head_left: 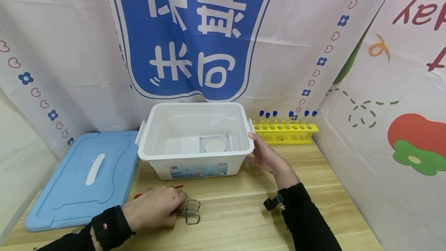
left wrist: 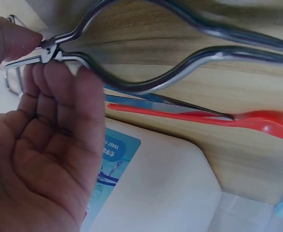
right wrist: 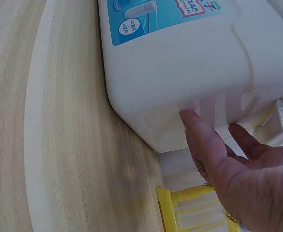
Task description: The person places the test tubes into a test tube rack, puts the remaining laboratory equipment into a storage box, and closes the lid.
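My left hand point(head_left: 155, 206) pinches a pair of metal crucible tongs point(left wrist: 163, 79) near the pivot, thumb on one side and fingers on the other. The loop handles stick out to the right of the hand in the head view. Beside the tongs lie a red spoon point(left wrist: 267, 124) and metal tweezers point(left wrist: 180, 105), partly hidden by the hand from above. My right hand point(head_left: 266, 156) touches the right end of a white plastic bin point(head_left: 195, 159), fingers extended against the wall below its side handle. Inside the bin lies a square sheet with a round white centre point(head_left: 215, 146).
A blue lid point(head_left: 69, 193) with a white handle lies left of the bin. Behind the right hand stands a yellow test tube rack point(head_left: 285, 129) with several blue-capped tubes. Printed cloth walls point(head_left: 87, 49) enclose the wooden table point(head_left: 244, 212) at the back and sides.
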The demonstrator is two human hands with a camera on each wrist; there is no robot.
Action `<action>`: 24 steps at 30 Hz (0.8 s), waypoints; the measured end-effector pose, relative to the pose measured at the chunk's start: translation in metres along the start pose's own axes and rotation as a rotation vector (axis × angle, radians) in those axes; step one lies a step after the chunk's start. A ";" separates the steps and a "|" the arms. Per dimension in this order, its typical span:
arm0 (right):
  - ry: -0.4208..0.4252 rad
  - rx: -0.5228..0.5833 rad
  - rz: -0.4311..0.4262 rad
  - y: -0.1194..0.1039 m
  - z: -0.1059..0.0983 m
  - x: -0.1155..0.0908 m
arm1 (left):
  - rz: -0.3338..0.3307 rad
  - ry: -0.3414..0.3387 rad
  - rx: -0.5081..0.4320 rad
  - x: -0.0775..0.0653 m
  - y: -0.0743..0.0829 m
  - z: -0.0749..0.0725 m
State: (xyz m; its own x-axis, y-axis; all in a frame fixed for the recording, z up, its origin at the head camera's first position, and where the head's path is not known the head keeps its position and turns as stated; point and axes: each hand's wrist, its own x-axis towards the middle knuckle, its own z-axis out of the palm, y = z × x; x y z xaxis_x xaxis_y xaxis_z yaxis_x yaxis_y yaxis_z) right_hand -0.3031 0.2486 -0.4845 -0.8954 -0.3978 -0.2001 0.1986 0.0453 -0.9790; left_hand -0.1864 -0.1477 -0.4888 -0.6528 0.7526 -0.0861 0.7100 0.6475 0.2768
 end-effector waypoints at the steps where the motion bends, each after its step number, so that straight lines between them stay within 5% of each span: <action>1: -0.001 0.000 -0.001 0.000 0.000 0.000 | 0.006 0.007 -0.002 0.000 0.000 0.000; 11: -0.004 0.001 -0.004 -0.002 0.001 -0.001 | 0.068 0.030 -0.077 0.003 -0.002 -0.006; 24: -0.013 -0.004 -0.006 -0.001 0.000 0.000 | 0.138 0.047 -0.025 0.008 0.009 -0.023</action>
State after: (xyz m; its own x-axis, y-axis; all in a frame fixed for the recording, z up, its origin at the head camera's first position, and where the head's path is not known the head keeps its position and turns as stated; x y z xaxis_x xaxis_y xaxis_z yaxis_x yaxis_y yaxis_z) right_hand -0.3033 0.2491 -0.4833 -0.8913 -0.4099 -0.1936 0.1916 0.0466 -0.9804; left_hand -0.1912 -0.1383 -0.4651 -0.5613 0.8276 -0.0011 0.7874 0.5344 0.3071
